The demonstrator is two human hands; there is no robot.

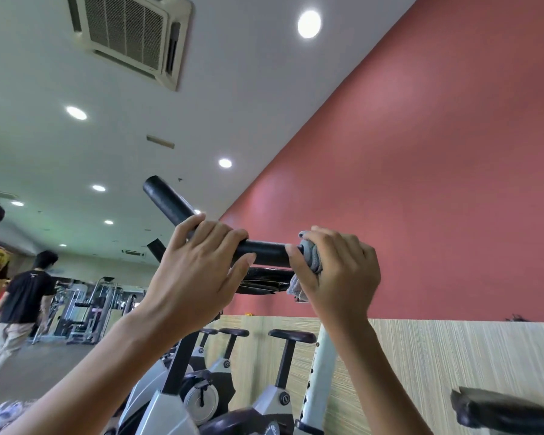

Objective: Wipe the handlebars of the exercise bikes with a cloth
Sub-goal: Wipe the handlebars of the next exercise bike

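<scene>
Right grip (336, 268): closed round the cloth (311, 257), which is wrapped over the bar (267, 252). Fingers over the top, thumb toward the bare stretch. A loose tail of cloth hangs out at the grip's 7 o'clock. Likely reason for the wrap: the whole round of the bar gets rubbed in one slide.

Left grip (198, 265): at 9 o'clock of the right, well apart, fingers curled over bare bar with the thumb beneath. Probably there to steady the bar against the rubbing.

Bar: bare black between the two grips. At the left grip it bends and climbs toward 11 o'clock to an open end.

In the way:
- The left grip sits on the bend, so it would have to shift before the cloth could pass.
- A black bracket (264, 282) lies just under the bar at 6 o'clock, near the cloth tail. Snag risk, by judgement.

Around:
- More bikes (283, 400) at 6 o'clock, saddles up, against a striped panel.
- Red wall (421, 183) at 3 o'clock.
- A person (25, 296) at 9 o'clock, well apart, no hindrance.
- A dark part (500, 409) at 4 o'clock, kind unclear.
</scene>
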